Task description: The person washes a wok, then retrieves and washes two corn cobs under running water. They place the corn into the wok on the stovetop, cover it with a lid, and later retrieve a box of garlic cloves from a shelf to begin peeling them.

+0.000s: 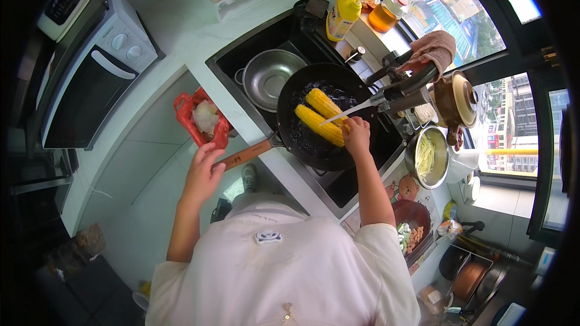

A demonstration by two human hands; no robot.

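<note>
Two yellow corn cobs lie side by side in a dark wok with water in it. My right hand has its fingers curled around the right end of a cob; the palm side is hidden. A thin stream of water falls from the faucet onto the cobs. My left hand is at the end of the wok's wooden handle, with the handle between thumb and fingers. The wok sits over the black stovetop, beside a steel pan.
A red plastic bag hangs by the counter edge near my left hand. Right of the stove stand a steel bowl of pale strips and a brown lidded pot. A yellow pump bottle and a microwave stand farther off.
</note>
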